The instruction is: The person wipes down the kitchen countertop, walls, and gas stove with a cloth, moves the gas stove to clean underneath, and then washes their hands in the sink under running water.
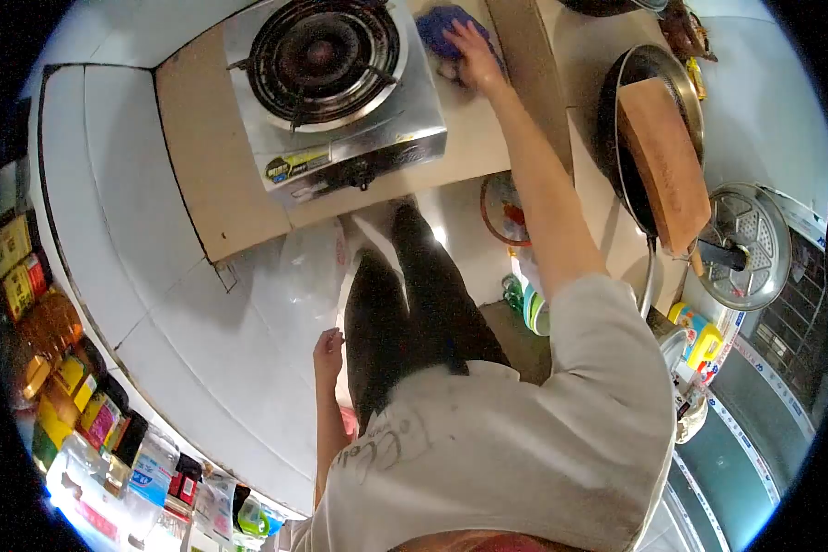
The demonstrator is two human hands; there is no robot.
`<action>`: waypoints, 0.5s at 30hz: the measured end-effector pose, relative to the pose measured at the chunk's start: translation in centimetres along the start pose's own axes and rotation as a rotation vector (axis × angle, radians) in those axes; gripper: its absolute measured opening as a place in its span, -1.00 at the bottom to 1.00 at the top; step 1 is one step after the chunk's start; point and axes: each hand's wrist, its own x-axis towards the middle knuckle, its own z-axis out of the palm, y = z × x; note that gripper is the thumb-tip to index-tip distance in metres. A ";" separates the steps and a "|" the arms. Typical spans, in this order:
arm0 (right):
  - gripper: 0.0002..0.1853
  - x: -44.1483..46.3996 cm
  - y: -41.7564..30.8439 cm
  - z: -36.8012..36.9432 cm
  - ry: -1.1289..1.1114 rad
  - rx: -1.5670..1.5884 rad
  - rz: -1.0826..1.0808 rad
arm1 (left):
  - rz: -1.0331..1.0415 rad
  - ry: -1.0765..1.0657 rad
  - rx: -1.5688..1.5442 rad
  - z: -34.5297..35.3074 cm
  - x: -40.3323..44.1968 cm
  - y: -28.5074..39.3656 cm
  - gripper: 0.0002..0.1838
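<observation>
A crumpled dark blue cloth (438, 29) lies on the tan counter (193, 138), just right of the gas stove (377, 124). My right hand (474, 57) rests on the cloth with its fingers spread, pressing it against the counter. The stove has a round black burner (322, 53) and a knob on its front. Down beside my left leg hangs my left hand (328, 346), its fingers curled in, and no object shows in it.
At the right are a black pan (630, 83), a wooden cleaver-like block (662, 156) across it and a round metal lid (750, 244). Bottles and jars (156, 469) line the lower left. A clear plastic bag (308, 267) hangs below the counter edge.
</observation>
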 end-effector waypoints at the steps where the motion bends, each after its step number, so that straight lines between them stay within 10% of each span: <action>1: -0.26 -1.4 -0.4 0.0 0.021 0.011 -0.032 | -0.003 0.007 -0.008 0.0 0.0 -0.4 -0.76; 7: -0.36 -16.3 -6.7 -2.7 -0.170 0.016 -0.084 | 0.111 -0.012 0.033 -0.6 -0.1 -5.0 -0.76; 15: -0.30 -19.3 -21.2 7.6 0.363 -0.291 0.430 | 0.048 0.048 -0.024 -2.4 -2.4 -8.8 -0.77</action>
